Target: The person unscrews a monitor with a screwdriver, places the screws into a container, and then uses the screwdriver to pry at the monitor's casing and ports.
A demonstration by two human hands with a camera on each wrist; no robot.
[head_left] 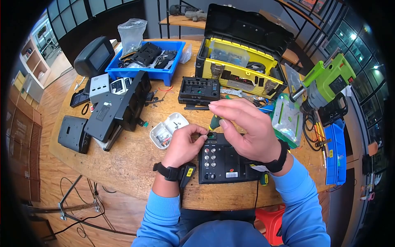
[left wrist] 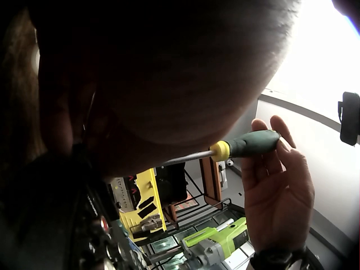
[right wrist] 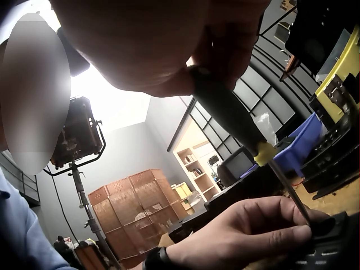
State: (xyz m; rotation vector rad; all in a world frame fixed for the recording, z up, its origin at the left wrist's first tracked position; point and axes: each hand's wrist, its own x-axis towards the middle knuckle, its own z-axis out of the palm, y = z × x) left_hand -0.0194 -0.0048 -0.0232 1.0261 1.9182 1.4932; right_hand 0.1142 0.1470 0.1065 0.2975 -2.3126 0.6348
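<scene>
My right hand holds a green and yellow screwdriver by its handle, fingertips and thumb around the grip in the left wrist view. The screwdriver's metal shaft slants down to the top edge of a black monitor-like unit lying on the table. At the shaft's lower end, my left hand pinches with thumb and forefinger; the tip itself is hidden by these fingers. Round metal connectors and a barcode label show on the unit's upward face. Left of it sits a white two-part box with small screws.
Behind the unit stands a black device near an open yellow and black toolbox. A blue bin of parts is at the back left, black housings on the left. A green drill on a stand rises at right.
</scene>
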